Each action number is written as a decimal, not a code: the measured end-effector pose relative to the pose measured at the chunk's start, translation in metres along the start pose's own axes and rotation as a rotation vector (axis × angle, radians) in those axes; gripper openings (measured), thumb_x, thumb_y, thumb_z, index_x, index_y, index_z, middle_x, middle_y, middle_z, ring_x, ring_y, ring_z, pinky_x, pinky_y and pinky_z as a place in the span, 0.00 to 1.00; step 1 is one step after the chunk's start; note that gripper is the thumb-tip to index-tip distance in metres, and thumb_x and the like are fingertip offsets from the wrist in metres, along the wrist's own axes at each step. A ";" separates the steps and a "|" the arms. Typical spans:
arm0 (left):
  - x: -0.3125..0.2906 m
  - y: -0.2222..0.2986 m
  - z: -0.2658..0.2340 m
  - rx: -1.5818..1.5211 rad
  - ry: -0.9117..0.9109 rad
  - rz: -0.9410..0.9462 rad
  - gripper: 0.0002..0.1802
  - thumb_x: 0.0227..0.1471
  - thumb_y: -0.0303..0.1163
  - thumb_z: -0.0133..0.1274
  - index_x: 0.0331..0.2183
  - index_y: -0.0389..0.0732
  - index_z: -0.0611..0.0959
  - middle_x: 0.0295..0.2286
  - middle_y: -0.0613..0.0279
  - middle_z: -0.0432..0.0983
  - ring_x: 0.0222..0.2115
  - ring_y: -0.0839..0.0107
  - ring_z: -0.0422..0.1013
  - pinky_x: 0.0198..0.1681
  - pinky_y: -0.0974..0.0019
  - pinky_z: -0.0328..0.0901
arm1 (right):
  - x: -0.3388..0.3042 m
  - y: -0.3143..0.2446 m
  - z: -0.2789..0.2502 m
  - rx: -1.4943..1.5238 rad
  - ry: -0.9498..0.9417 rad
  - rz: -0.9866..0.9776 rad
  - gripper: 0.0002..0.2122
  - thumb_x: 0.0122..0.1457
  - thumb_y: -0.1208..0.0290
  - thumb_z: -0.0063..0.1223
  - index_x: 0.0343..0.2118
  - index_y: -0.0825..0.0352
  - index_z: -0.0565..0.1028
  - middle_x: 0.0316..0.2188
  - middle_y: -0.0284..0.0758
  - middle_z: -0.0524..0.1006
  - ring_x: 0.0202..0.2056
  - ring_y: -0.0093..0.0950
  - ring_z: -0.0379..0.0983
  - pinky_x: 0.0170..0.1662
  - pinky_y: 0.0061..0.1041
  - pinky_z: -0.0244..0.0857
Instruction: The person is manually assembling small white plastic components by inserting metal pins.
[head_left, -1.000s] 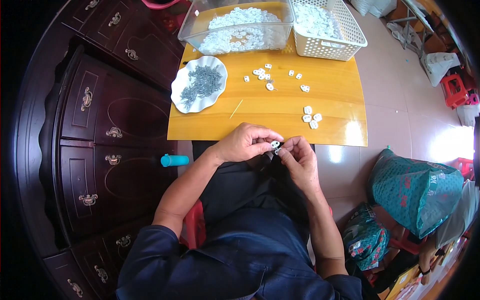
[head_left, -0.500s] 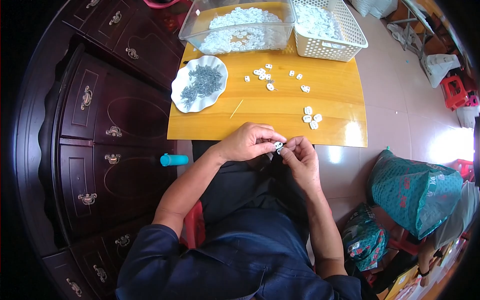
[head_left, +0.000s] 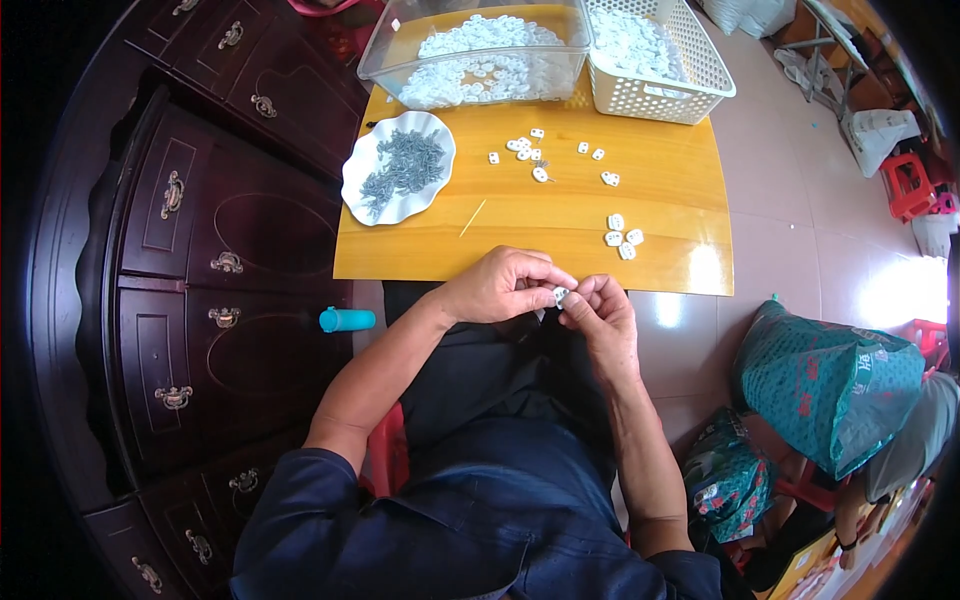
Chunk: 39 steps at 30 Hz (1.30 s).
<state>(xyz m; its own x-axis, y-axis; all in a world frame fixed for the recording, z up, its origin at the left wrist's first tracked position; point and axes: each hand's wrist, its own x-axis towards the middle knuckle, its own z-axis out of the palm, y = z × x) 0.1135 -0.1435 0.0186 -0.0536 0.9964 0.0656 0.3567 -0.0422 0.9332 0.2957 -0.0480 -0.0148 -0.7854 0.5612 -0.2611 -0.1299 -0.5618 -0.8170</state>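
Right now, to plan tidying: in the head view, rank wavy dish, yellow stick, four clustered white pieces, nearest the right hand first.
From the right hand:
1. four clustered white pieces: ahead
2. yellow stick: ahead, left
3. wavy dish: farther left

Apparently printed characters (head_left: 864, 373) on teal bag (head_left: 825, 390)

Here's a small white piece (head_left: 560, 296), rounded, dark spots on its face | partly covered, tilt hard to read | pinched up right now between left hand (head_left: 503, 286) and right hand (head_left: 608, 325)
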 end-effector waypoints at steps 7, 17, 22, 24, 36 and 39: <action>0.002 0.027 0.011 0.196 0.030 -0.112 0.18 0.49 0.32 0.63 0.43 0.39 0.84 0.31 0.59 0.79 0.31 0.65 0.76 0.35 0.64 0.70 | 0.000 0.006 -0.002 0.105 0.055 -0.059 0.06 0.62 0.82 0.56 0.34 0.65 0.71 0.29 0.26 0.76 0.30 0.14 0.71 0.35 0.14 0.65; 0.002 0.014 0.037 0.639 0.272 0.101 0.18 0.45 0.34 0.66 0.39 0.38 0.84 0.33 0.57 0.81 0.33 0.58 0.78 0.35 0.60 0.73 | 0.002 0.008 -0.004 0.089 0.134 -0.095 0.05 0.61 0.81 0.57 0.34 0.66 0.71 0.28 0.25 0.74 0.29 0.13 0.68 0.34 0.12 0.62; 0.002 0.016 0.037 0.640 0.250 0.115 0.17 0.46 0.33 0.65 0.39 0.38 0.84 0.34 0.57 0.81 0.34 0.58 0.79 0.36 0.60 0.73 | 0.003 0.004 -0.006 0.187 0.141 -0.012 0.05 0.61 0.79 0.57 0.34 0.65 0.72 0.27 0.26 0.74 0.27 0.13 0.67 0.32 0.14 0.61; 0.003 0.016 0.037 0.623 0.241 0.113 0.16 0.46 0.33 0.65 0.39 0.38 0.84 0.34 0.56 0.81 0.34 0.58 0.79 0.37 0.60 0.73 | 0.003 0.004 -0.005 0.186 0.154 -0.007 0.05 0.61 0.79 0.58 0.34 0.65 0.72 0.27 0.26 0.74 0.26 0.13 0.67 0.32 0.14 0.61; 0.004 0.013 0.038 0.611 0.261 0.147 0.15 0.45 0.30 0.66 0.37 0.38 0.84 0.32 0.56 0.82 0.32 0.58 0.79 0.34 0.60 0.73 | 0.003 0.007 -0.005 0.195 0.177 -0.034 0.05 0.60 0.81 0.58 0.32 0.65 0.73 0.26 0.26 0.75 0.26 0.13 0.67 0.33 0.13 0.61; 0.006 0.013 0.037 0.600 0.258 0.182 0.14 0.45 0.30 0.66 0.36 0.38 0.84 0.31 0.56 0.82 0.31 0.58 0.79 0.33 0.60 0.72 | 0.003 0.009 -0.006 0.203 0.175 -0.054 0.05 0.60 0.81 0.58 0.33 0.66 0.73 0.27 0.26 0.76 0.28 0.13 0.69 0.34 0.13 0.63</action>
<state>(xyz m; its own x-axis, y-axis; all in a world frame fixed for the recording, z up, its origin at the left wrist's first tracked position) 0.1520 -0.1354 0.0177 -0.1382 0.9246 0.3550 0.8330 -0.0854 0.5467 0.2956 -0.0474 -0.0258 -0.6594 0.6807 -0.3192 -0.3015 -0.6283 -0.7171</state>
